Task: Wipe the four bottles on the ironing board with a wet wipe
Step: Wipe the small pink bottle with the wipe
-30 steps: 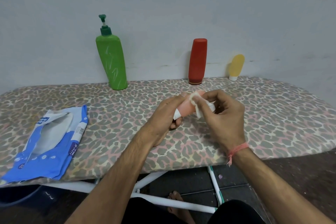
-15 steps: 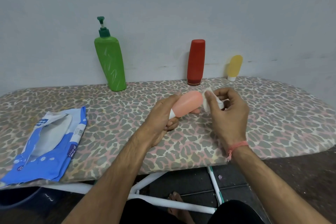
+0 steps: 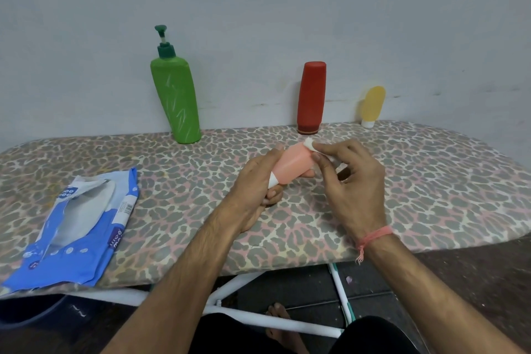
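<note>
Pink bottle (image 3: 291,165) held above the ironing board (image 3: 402,181), white cap toward the person, gripped by the left hand (image 3: 255,181). Right hand (image 3: 349,178) pinches a white wet wipe (image 3: 309,143) against the bottle's far end. Green pump bottle (image 3: 175,100), red bottle (image 3: 311,99) and yellow bottle (image 3: 372,105) stand along the wall. Blue wipe packet (image 3: 71,227) lies at left.

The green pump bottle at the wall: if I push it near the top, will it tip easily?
Probably yes. The green pump bottle is tall on a small base and already stands tilted, so a high push would likely topple it. The padded ironing board may make its footing less firm. How full or heavy it is cannot be told.
</note>
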